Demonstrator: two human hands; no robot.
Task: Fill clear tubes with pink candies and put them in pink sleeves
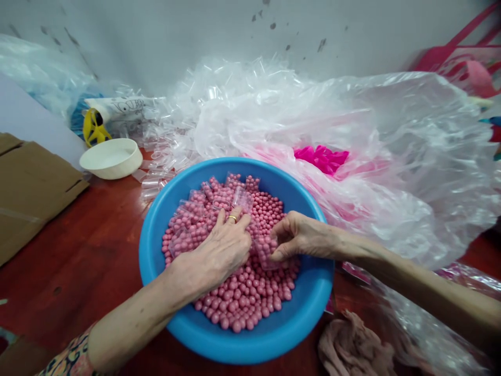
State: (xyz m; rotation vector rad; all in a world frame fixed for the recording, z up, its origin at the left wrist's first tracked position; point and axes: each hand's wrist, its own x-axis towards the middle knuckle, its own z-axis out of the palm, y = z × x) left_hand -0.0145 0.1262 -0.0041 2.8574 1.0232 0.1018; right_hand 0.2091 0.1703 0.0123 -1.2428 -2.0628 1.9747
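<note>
A blue basin (pixel 235 352) holds many small pink balls (pixel 238 300). Clear plastic tubes filled with the same balls (pixel 190 214) lie heaped at its left and far side. My left hand (pixel 219 248), with a gold ring on one finger, reaches palm down over the heap. Its fingers are slightly apart and bent onto the balls, beside a clear tube (pixel 243 198); the thumb and palm are hidden. My right hand (pixel 299 237) is inside the basin's right side, pinching a clear plastic tube full of pink balls (pixel 266 253) between thumb and fingers.
Behind the basin lie many empty clear tubes (pixel 164 151) and a large clear plastic sheet (pixel 410 130) with bright pink pieces (pixel 323 159). A white round dish (pixel 111 159) and cardboard (pixel 35 188) stand left. A crumpled cloth (pixel 356 347) lies at front right.
</note>
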